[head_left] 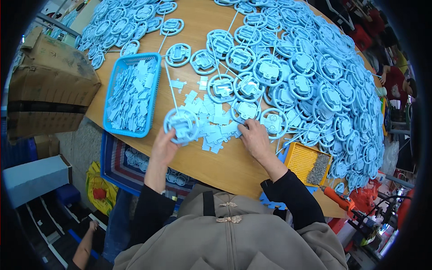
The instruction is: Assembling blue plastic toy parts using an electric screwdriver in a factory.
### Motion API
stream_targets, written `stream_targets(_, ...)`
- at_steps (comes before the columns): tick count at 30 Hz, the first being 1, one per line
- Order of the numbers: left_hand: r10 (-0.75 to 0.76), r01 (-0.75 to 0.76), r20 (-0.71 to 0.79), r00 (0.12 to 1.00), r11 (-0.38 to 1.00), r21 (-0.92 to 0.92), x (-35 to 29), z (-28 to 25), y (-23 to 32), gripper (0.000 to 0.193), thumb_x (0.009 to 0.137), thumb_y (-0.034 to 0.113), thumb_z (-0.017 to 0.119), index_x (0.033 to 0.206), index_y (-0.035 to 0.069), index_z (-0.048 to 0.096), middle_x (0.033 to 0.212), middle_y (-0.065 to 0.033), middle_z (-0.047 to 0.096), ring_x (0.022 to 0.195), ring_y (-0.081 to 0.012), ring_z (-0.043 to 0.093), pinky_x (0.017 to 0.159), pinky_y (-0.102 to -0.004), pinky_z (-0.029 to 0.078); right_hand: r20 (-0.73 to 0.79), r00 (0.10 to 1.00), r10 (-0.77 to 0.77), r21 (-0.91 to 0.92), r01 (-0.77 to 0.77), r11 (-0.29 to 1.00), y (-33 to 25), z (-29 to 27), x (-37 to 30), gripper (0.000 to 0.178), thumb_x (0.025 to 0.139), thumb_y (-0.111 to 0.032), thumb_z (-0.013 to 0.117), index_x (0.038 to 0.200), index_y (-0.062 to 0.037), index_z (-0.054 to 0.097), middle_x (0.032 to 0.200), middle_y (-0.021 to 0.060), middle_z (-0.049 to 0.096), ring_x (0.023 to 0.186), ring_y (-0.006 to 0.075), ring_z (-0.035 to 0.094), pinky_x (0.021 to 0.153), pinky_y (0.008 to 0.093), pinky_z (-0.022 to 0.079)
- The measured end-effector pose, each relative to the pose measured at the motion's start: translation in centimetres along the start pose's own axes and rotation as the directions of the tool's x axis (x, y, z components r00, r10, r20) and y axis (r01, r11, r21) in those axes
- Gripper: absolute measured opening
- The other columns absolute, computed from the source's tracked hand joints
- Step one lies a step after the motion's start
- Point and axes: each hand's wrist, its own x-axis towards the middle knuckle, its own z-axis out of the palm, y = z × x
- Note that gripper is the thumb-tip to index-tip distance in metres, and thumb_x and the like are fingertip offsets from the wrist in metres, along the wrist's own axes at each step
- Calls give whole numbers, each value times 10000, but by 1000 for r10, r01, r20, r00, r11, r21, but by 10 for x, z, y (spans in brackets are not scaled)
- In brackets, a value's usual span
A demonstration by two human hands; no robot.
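Note:
My left hand (164, 145) grips a light-blue plastic ring piece (182, 125) by its lower left rim. A thin light-blue stick runs up from this piece, and a flat centre sits inside its ring. To the right, my right hand (255, 138) is closed, its fingertips at the lower rim of another ring piece (245, 110). What those fingers hold, if anything, is hidden. Between my hands lies a loose heap of small flat light-blue tabs (216, 130). A blue basket (156, 96) full of similar flat pieces (131, 96) stands left of my left hand.
Large piles of ring pieces (330, 67) cover the table's (211, 164) far and right sides. A yellow tray (299, 159) with small metal parts (318, 168) sits near my right forearm, beside an orange-handled tool (338, 198). Cardboard boxes (49, 85) stand left. Another person's arm (84, 245) shows lower left.

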Motion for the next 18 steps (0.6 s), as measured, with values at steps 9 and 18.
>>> stream_targets(9, -177, 177, -17, 984, 984, -23, -30, -4, -27, 463, 864, 107, 593, 1281, 17, 413, 1157, -116, 565, 1045, -202, 581, 868, -363, 494, -154, 987, -49, 181, 77, 981, 1, 2, -20, 109, 764, -96, 648, 871, -86, 631, 732, 78, 553, 702, 228, 583, 609, 330, 465)
stream_targets(18, -53, 26, 98, 994, 966, 258, 0, 35, -63, 474, 845, 68, 632, 1265, 64, 414, 1150, -72, 547, 1022, -157, 568, 859, -308, 485, 543, 810, 224, 838, -541, -76, -34, -16, -23, 154, 901, -181, 613, 898, -27, 614, 789, 4, 605, 653, 76, 561, 615, 225, 469)
